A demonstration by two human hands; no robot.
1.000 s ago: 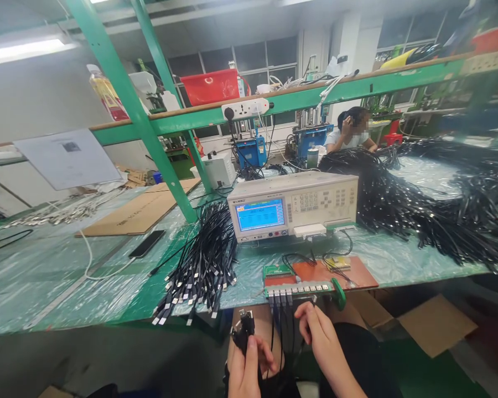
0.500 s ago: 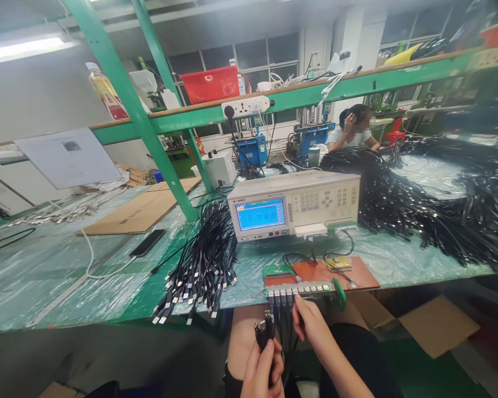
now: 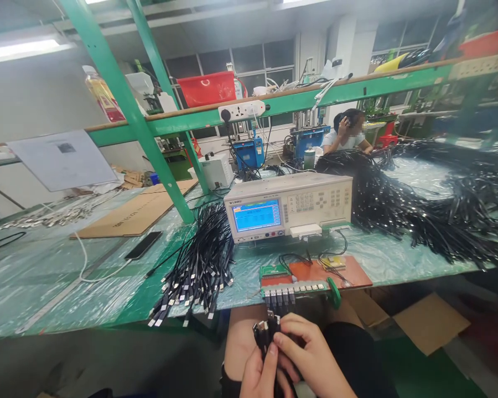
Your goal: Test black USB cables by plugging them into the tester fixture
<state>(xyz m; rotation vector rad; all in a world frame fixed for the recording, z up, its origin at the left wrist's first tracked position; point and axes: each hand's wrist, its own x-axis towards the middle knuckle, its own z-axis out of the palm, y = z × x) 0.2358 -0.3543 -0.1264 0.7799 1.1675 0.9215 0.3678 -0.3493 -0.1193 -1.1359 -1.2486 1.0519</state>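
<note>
My left hand [image 3: 260,371] is closed round a small bunch of black USB cables [image 3: 262,333], their metal plugs pointing up. Against the same bunch, my right hand [image 3: 311,354] pinches one cable near its plug. Just beyond my hands, at the table's front edge, lies a test board [image 3: 309,288] with a row of ports. Several black cables [image 3: 279,298] are plugged into its left ports, while the ports to the right show no plugs. Behind the board stands a bench tester [image 3: 319,202] with a lit blue screen.
A pile of black cables [image 3: 203,249] lies left of the tester, and a larger heap [image 3: 382,204] to its right. Farther left are a phone [image 3: 143,245] and a cardboard sheet [image 3: 128,214]. A green frame post [image 3: 161,166] rises from the table. Another person [image 3: 336,138] sits beyond.
My right hand has drawn back from the board's plugged cables to the bunch in my left hand and now pinches a cable there. The view has shifted slightly.
</note>
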